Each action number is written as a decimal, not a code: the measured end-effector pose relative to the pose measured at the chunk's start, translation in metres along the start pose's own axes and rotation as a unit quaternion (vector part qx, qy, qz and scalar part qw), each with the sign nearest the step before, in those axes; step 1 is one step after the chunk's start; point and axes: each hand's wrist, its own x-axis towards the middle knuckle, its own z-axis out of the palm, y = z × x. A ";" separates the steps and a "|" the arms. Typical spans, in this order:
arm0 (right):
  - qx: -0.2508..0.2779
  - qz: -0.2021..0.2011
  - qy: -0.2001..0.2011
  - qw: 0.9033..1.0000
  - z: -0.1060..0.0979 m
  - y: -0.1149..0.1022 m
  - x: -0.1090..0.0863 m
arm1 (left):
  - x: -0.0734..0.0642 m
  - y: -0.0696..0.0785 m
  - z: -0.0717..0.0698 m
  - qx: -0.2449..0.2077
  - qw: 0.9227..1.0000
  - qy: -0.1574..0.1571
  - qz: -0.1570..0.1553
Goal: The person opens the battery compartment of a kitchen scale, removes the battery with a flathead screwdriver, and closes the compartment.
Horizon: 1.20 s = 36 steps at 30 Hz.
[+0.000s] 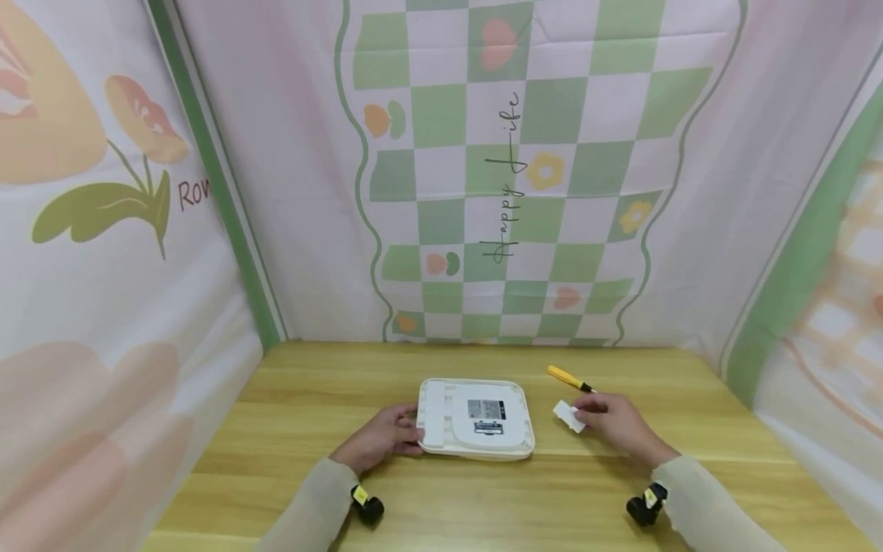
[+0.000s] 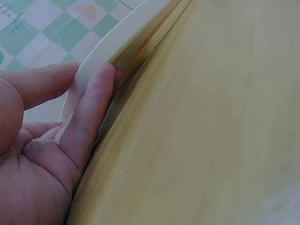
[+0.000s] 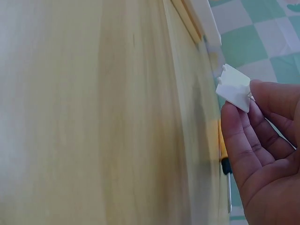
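Note:
A white, square device with rounded corners (image 1: 458,433) lies underside up on the wooden table, showing a printed label and an open battery compartment (image 1: 488,428). My left hand (image 1: 375,441) grips its left edge; in the left wrist view, thumb and finger pinch the white rim (image 2: 96,63). To the right of the device, my right hand (image 1: 614,425) pinches a small white battery cover (image 1: 568,416) between thumb and fingers. Small tabs show along one edge of this cover (image 3: 234,89) in the right wrist view, held up above the table.
A screwdriver (image 1: 566,376) with a yellow handle and black collar lies behind my right hand. The wooden table (image 1: 310,383) ends at a patterned cloth backdrop (image 1: 497,192), and cloth hangs on both sides. Each wrist wears a small black camera (image 1: 369,507).

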 end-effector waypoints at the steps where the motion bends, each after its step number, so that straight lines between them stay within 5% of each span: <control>1: 0.009 0.006 0.001 1.000 -0.001 0.002 0.000 | 0.000 0.000 0.000 0.000 1.000 0.000 0.000; 21: 0.087 0.046 0.001 0.995 -0.011 0.021 -0.002 | 0.002 -0.001 0.000 0.007 1.000 0.008 -0.002; 36: 0.052 0.067 0.001 0.996 -0.016 0.024 -0.002 | 0.003 -0.001 -0.001 0.004 1.000 0.009 -0.005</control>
